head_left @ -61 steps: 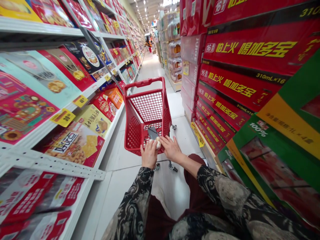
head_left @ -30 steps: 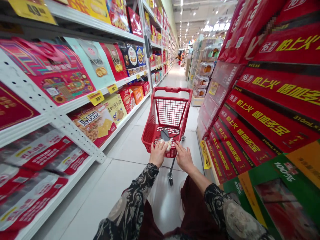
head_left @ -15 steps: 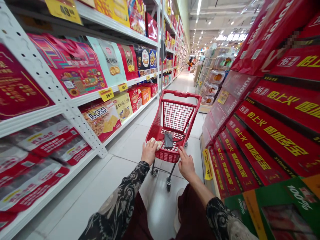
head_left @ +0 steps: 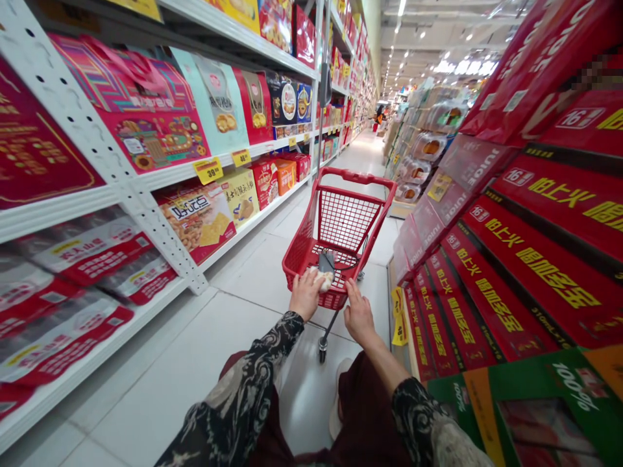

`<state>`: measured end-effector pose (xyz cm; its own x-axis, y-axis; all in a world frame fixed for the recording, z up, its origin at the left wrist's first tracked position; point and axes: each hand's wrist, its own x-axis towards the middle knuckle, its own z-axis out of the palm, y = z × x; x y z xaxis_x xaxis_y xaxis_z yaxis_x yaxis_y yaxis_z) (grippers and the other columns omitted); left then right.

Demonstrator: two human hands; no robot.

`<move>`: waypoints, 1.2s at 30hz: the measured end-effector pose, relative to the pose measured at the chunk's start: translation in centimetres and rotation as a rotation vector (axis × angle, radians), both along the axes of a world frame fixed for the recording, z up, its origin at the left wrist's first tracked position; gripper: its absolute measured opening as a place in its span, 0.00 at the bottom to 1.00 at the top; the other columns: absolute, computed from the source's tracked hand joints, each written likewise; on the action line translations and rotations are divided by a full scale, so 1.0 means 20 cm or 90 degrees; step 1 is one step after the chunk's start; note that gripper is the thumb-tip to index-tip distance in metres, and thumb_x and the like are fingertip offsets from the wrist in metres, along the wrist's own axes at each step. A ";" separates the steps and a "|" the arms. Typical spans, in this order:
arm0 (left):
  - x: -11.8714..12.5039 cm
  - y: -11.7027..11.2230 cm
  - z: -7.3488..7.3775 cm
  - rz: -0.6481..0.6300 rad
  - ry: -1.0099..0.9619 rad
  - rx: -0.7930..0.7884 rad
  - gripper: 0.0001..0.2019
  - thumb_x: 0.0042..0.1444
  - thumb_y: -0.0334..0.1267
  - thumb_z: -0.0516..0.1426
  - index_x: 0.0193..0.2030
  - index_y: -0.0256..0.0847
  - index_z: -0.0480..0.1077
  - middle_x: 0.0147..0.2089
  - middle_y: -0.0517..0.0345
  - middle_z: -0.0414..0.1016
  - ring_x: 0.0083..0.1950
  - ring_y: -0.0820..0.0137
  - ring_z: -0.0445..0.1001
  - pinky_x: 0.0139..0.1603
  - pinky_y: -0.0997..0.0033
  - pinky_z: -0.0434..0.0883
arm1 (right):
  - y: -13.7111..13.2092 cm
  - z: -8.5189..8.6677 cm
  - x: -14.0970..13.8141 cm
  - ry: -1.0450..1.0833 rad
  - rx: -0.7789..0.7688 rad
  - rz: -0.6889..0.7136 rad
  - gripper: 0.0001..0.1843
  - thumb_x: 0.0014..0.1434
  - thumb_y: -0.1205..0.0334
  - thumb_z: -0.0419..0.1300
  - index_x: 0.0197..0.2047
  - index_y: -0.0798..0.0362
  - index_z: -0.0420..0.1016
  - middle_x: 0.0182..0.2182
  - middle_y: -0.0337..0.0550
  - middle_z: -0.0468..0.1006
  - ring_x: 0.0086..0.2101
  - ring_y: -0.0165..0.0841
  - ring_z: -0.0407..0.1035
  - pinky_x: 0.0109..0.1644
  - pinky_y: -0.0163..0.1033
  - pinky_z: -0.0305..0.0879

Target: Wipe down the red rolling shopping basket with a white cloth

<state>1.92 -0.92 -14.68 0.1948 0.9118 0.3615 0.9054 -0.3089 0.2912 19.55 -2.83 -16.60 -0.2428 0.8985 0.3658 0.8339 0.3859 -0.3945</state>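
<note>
A small red shopping cart [head_left: 363, 189] stands in the aisle just ahead of me. My left hand [head_left: 304, 295] is closed on its near rim and also holds a crumpled pale wad [head_left: 324, 279], perhaps tissue. My right hand [head_left: 357, 315] grips the near rim a little further right. A dark flat object like a phone [head_left: 326, 260] lies in the cart's basket. Both my arms wear dark patterned sleeves.
White shelves [head_left: 160, 175] of boxed biscuits with yellow price tags [head_left: 207, 170] run along the left. Stacked red drink cartons [head_left: 511, 233] and green juice cartons [head_left: 530, 415] wall the right. The pale tiled aisle [head_left: 233, 311] runs ahead; a person stands far down it.
The cart and I have rolled forward along the aisle past the shelf boxes. The view has lifted and levelled. Both hands stay on the cart's near rim.
</note>
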 end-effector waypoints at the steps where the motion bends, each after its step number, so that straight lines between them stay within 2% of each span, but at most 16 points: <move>1: -0.02 0.00 0.00 0.034 -0.011 -0.002 0.20 0.53 0.28 0.50 0.53 0.45 0.66 0.62 0.48 0.60 0.64 0.58 0.55 0.60 0.45 0.55 | 0.00 0.00 0.00 0.008 0.001 0.006 0.40 0.48 0.77 0.45 0.65 0.58 0.46 0.63 0.54 0.53 0.61 0.37 0.49 0.57 0.49 0.57; 3: -0.01 0.01 -0.01 0.037 -0.028 0.001 0.19 0.53 0.27 0.50 0.51 0.43 0.67 0.61 0.46 0.61 0.63 0.59 0.56 0.59 0.48 0.58 | 0.00 -0.01 0.00 0.029 0.008 0.011 0.41 0.47 0.78 0.45 0.66 0.59 0.44 0.63 0.53 0.53 0.61 0.36 0.49 0.57 0.47 0.58; 7: 0.18 -0.02 -0.01 -0.100 -0.029 0.021 0.20 0.55 0.29 0.49 0.55 0.42 0.64 0.58 0.47 0.65 0.62 0.62 0.58 0.59 0.53 0.60 | 0.01 -0.01 -0.01 0.087 0.008 0.002 0.44 0.45 0.79 0.44 0.67 0.56 0.40 0.61 0.49 0.57 0.60 0.33 0.53 0.59 0.44 0.58; 10: 0.29 -0.04 0.00 -0.105 -0.026 0.025 0.22 0.56 0.30 0.49 0.58 0.41 0.60 0.57 0.47 0.66 0.62 0.62 0.58 0.58 0.54 0.61 | 0.02 0.00 0.01 0.110 -0.005 -0.003 0.44 0.45 0.79 0.44 0.67 0.54 0.39 0.60 0.47 0.59 0.58 0.33 0.56 0.58 0.43 0.59; 12: 0.27 -0.04 0.01 -0.105 -0.007 0.025 0.21 0.56 0.30 0.49 0.57 0.42 0.61 0.57 0.49 0.66 0.61 0.63 0.59 0.58 0.55 0.61 | 0.02 0.02 0.03 0.106 -0.023 -0.003 0.43 0.46 0.78 0.44 0.67 0.54 0.41 0.60 0.47 0.60 0.55 0.34 0.61 0.56 0.42 0.61; 15: 0.15 -0.02 0.02 -0.073 0.026 0.023 0.18 0.57 0.30 0.49 0.54 0.44 0.64 0.57 0.50 0.66 0.60 0.63 0.60 0.56 0.55 0.61 | 0.01 0.02 0.05 0.097 -0.055 -0.007 0.42 0.47 0.77 0.44 0.66 0.53 0.43 0.59 0.46 0.62 0.48 0.34 0.69 0.52 0.42 0.65; 18: 0.09 -0.01 0.02 -0.035 0.044 0.019 0.17 0.58 0.31 0.48 0.53 0.43 0.65 0.57 0.49 0.66 0.60 0.62 0.60 0.56 0.55 0.61 | 0.02 -0.01 0.05 0.118 -0.050 -0.009 0.41 0.48 0.77 0.44 0.66 0.52 0.42 0.60 0.44 0.60 0.48 0.32 0.69 0.51 0.41 0.66; 21: 0.14 -0.02 0.01 -0.069 0.058 0.031 0.17 0.58 0.32 0.47 0.54 0.42 0.64 0.58 0.49 0.65 0.61 0.61 0.59 0.57 0.56 0.60 | 0.03 -0.02 0.03 0.133 -0.020 -0.020 0.41 0.49 0.76 0.43 0.66 0.53 0.40 0.60 0.44 0.60 0.50 0.32 0.66 0.53 0.39 0.64; 26: 0.28 -0.05 -0.02 -0.118 0.055 0.046 0.19 0.59 0.33 0.48 0.57 0.44 0.62 0.59 0.50 0.64 0.63 0.61 0.57 0.58 0.55 0.60 | 0.05 0.03 0.04 0.112 0.042 -0.070 0.35 0.51 0.75 0.44 0.64 0.58 0.49 0.55 0.50 0.67 0.51 0.36 0.64 0.56 0.44 0.61; 28: 0.25 -0.04 -0.03 -0.128 0.062 0.048 0.19 0.59 0.33 0.48 0.57 0.47 0.62 0.60 0.51 0.64 0.63 0.61 0.57 0.58 0.54 0.59 | 0.06 0.04 0.05 0.093 0.079 -0.053 0.35 0.50 0.76 0.44 0.63 0.60 0.52 0.54 0.51 0.68 0.52 0.37 0.62 0.57 0.46 0.59; 31: 0.12 -0.02 -0.03 -0.122 0.081 0.042 0.20 0.58 0.33 0.49 0.57 0.50 0.62 0.61 0.52 0.63 0.63 0.62 0.57 0.59 0.51 0.58 | 0.06 0.03 0.06 0.077 0.123 -0.022 0.35 0.48 0.77 0.45 0.61 0.60 0.55 0.54 0.52 0.68 0.54 0.37 0.59 0.58 0.47 0.58; 36: -0.11 0.02 0.00 0.014 0.080 0.016 0.19 0.57 0.31 0.49 0.54 0.48 0.66 0.62 0.49 0.62 0.63 0.59 0.57 0.60 0.47 0.55 | 0.02 0.02 0.03 0.063 0.143 0.008 0.34 0.48 0.77 0.46 0.61 0.59 0.57 0.56 0.52 0.65 0.57 0.38 0.56 0.58 0.48 0.56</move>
